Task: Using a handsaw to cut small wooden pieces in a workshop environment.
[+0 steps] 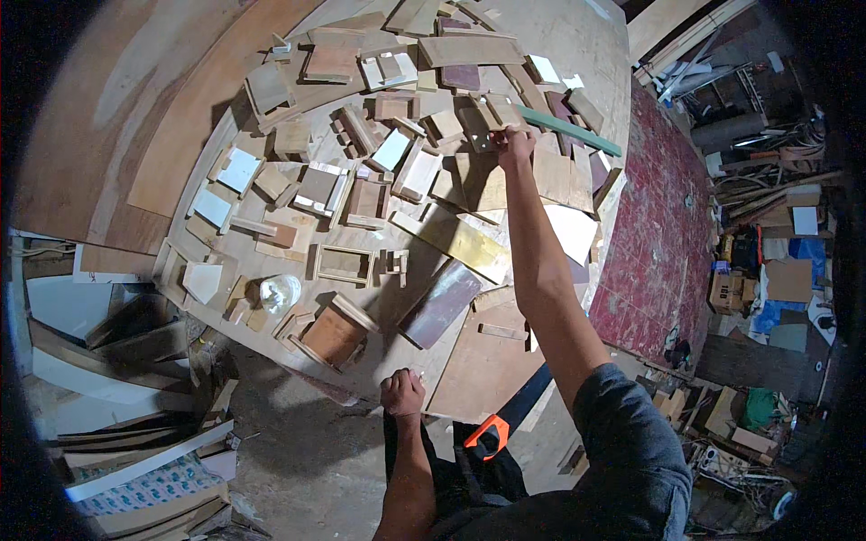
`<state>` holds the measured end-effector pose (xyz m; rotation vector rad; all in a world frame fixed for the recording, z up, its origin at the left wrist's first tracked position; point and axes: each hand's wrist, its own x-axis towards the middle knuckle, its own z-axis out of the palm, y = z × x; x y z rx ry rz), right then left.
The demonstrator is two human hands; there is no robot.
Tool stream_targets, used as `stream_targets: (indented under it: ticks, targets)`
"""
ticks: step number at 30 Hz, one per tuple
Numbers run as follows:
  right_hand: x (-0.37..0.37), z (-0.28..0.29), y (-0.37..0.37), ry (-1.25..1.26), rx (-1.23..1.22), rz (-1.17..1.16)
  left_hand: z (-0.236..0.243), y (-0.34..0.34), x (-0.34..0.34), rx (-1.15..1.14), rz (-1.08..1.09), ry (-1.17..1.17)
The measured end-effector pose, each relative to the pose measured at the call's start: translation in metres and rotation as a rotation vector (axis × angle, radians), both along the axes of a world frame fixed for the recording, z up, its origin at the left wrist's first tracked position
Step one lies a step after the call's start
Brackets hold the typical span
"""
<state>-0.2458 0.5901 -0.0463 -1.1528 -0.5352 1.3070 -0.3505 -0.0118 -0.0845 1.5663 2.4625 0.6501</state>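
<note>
My right arm stretches far over the work table. At its end, my right hand is closed on the near edge of a small wooden piece, beside a long green strip. My left hand is curled at the table's near edge; a tiny pale bit shows at its fingers, too small to name. Between the hands lie a dark brown panel, a yellowish board and a flat light-brown board. A handsaw with an orange handle is by the near edge.
Many small wooden box-like assemblies and offcuts cover the table, among them an open frame. A clear plastic container stands near the left front. Large plywood sheets are at the left, a red panel at the right, and scrap piles on both sides.
</note>
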Motion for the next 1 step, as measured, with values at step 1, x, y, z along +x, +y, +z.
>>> stream_targets:
  ticks: [1]
  targets:
    - [-0.0007, -0.0033, 0.0019, -0.049, -0.009, -0.032, -0.0014, 0.0009, 0.0013, 0.017, 0.005, -0.019]
